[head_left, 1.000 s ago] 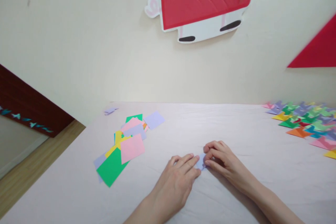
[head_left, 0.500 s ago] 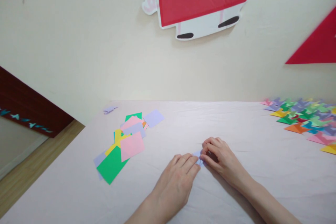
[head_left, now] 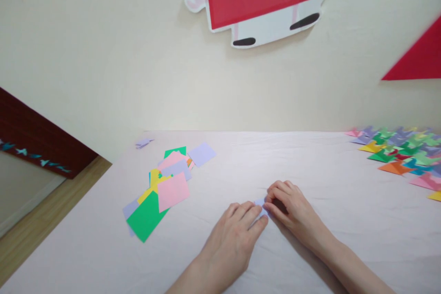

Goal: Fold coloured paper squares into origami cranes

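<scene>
A small piece of lilac origami paper [head_left: 261, 206] lies on the cloth between my hands, mostly hidden by the fingers. My left hand [head_left: 236, 232] is palm down over its left part, the fingertips close together and pressing on it, thumb at the near edge. From the other side, my right hand [head_left: 287, 206] is curled, its thumb and fingertips pinching the paper's right edge. How far the paper is folded I cannot make out.
Loose coloured paper squares, a green one [head_left: 146, 218] and a pink one [head_left: 173, 193] among them, overlap to the left. A folded lilac piece [head_left: 144, 143] lies beyond. Rows of folded paper figures [head_left: 396, 167] stand at the right. A wall [head_left: 241, 96] rises behind the cloth-covered table [head_left: 320, 275].
My left thumb has slid slightly right along the near edge of the paper. My right hand has barely moved. The view has shifted a little.
</scene>
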`<state>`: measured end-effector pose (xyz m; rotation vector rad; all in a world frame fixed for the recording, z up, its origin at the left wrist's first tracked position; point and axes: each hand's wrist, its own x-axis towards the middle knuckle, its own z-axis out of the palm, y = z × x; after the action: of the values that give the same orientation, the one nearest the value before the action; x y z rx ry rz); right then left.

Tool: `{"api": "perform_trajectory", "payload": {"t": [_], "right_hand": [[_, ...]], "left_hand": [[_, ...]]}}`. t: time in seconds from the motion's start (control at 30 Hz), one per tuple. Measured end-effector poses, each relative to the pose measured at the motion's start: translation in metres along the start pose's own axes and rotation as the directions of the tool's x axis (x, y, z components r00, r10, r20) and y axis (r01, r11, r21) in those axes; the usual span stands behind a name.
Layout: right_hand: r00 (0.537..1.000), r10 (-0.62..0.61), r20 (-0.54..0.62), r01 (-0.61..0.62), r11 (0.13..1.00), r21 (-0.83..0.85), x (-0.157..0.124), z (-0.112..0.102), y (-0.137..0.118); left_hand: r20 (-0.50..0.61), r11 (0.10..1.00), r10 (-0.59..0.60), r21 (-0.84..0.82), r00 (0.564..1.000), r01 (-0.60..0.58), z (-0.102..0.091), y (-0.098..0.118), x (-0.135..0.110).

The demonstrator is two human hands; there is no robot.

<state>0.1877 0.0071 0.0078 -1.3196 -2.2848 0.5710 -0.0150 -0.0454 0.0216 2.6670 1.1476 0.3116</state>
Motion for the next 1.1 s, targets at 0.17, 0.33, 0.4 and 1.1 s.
{"api": "perform_trajectory", "payload": {"t": [0.17, 0.33, 0.4, 1.1], "right_hand": [[1.000, -0.001, -0.004, 0.001, 1.000, -0.003, 0.000, 0.000, 0.000], [1.000, 0.009, -0.015, -0.009, 1.000, -0.006, 0.000, 0.000, -0.004], [0.999, 0.014, -0.033, -0.014, 1.000, 0.009, -0.001, 0.002, -0.002], [0.998, 0.056, -0.017, -0.052, 0.983, 0.178, -0.005, -0.003, -0.001]], "left_hand": [[-0.007, 1.000, 0.005, -0.008, 1.000, -0.005, 0.002, 0.000, 0.000], [0.002, 1.000, 0.002, 0.024, 1.000, -0.002, 0.002, 0.001, 0.000], [0.013, 0.999, -0.002, 0.049, 1.000, 0.002, 0.001, 0.002, 0.001], [0.013, 0.991, -0.050, 0.127, 0.999, 0.048, 0.007, 0.010, 0.003]]}}
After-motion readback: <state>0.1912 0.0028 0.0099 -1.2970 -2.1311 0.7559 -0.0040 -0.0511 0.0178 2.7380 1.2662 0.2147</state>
